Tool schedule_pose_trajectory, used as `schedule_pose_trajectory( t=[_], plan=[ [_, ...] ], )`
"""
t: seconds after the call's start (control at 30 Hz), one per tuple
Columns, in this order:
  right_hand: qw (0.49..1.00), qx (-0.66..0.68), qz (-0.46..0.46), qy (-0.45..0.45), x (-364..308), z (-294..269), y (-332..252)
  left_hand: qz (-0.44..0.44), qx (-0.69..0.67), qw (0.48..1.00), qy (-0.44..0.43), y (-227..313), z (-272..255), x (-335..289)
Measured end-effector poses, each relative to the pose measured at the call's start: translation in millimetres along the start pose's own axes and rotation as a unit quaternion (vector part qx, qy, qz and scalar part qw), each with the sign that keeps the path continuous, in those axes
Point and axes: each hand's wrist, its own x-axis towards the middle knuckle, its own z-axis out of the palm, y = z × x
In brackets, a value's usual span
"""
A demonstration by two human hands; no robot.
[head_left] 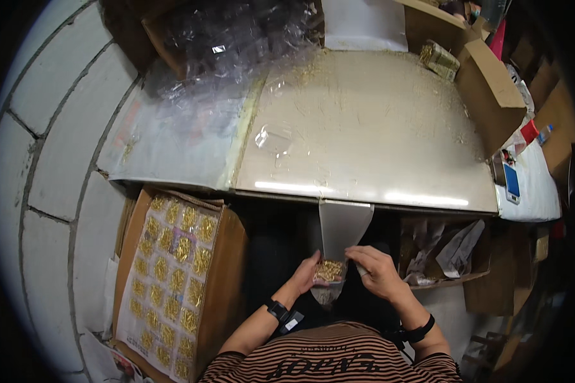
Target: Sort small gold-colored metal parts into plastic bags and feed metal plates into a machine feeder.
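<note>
Left hand holds the gold-filled pack at its right.

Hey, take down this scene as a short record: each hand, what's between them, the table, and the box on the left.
Left hand: holding a clear container
Contents: small gold-coloured pieces
Right hand: beside the container; whether it holds anything is unclear
Between hands: container, and pale strip hanging from the table's front edge
Table: smooth top, clear plastic pieces heaped at far left
Left box: open cardboard box showing rows of gold-filled packs
</note>
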Motion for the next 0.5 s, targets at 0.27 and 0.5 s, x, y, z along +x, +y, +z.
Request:
schedule_pose_trajectory(
  t=[0.27,0.5],
  plan=[
    [0.969,-0.235,0.015,-0.07,146.8,31.4,20.4,0.005,0.074,0.995,0.068,-13.7,-30.4,19.2],
    [0.935,-0.344,0.072,-0.043,287.6,26.1,80.5,0.011,0.009,0.991,0.132,-10.3,-30.0,22.3]
  ],
)
